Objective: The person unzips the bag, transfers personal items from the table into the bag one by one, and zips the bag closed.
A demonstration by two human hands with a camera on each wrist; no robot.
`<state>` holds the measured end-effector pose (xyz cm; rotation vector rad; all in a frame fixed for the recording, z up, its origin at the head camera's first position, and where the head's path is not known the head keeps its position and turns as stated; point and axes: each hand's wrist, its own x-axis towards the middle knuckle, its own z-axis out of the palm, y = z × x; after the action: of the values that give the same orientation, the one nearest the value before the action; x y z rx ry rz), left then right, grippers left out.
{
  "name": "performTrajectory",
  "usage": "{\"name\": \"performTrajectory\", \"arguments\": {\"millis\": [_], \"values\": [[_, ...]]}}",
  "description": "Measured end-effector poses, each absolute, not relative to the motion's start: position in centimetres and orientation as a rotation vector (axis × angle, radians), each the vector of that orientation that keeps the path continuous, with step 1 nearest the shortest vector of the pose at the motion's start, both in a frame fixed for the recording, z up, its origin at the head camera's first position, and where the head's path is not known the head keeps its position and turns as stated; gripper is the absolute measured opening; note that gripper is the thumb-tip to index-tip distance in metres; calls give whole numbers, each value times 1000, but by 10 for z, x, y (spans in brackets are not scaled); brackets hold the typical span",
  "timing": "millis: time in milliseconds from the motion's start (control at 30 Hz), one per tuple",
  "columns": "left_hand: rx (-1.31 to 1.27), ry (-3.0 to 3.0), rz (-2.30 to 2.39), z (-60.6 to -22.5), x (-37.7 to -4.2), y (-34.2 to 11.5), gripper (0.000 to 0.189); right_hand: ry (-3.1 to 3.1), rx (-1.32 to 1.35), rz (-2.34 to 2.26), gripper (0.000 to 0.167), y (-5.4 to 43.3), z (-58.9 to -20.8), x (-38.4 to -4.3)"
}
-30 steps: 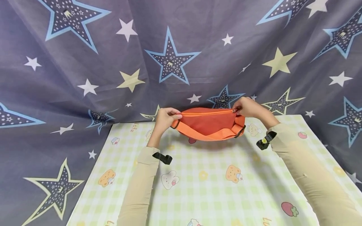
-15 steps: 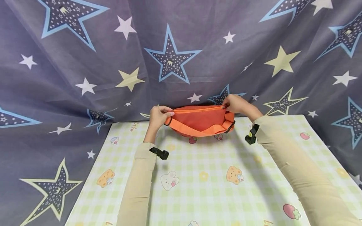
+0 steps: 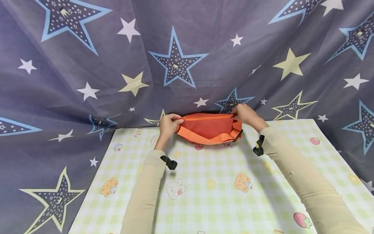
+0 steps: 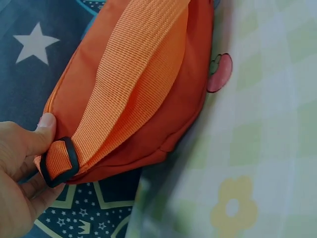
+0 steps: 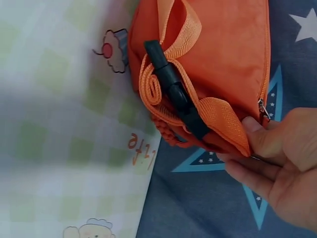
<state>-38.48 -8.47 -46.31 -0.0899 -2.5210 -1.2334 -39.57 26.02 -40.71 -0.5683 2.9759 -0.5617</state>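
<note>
An orange waist bag (image 3: 207, 126) is held up by its two upper ends near the far edge of the table, its zipper running along the top. My left hand (image 3: 169, 125) pinches the left end; in the left wrist view the thumb lies beside a black strap slider (image 4: 59, 161). With my right hand (image 3: 245, 114) I pinch the opposite corner, close to the metal zipper pull (image 5: 263, 109). An orange webbing strap (image 3: 204, 139) droops across the front. A black side-release buckle (image 5: 176, 91) and a rolled strap end hang at the right side.
A table with a green-and-white checked cloth (image 3: 210, 208) printed with cartoon animals lies below. Behind it hangs a dark star-patterned curtain (image 3: 222, 58), close to the bag's back. Each wrist wears a black camera band (image 3: 168, 162).
The bag and both hands shifted left and slightly up, then came down a little toward the table. Both hands kept their hold.
</note>
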Motion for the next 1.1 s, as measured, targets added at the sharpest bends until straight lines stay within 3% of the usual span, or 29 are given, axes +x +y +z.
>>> {"name": "performTrajectory", "arguments": {"millis": [1100], "values": [[-147,-2475,-1249,-467,-384,-85,14,2978,-421,-618,28,256,-411,-394]]}}
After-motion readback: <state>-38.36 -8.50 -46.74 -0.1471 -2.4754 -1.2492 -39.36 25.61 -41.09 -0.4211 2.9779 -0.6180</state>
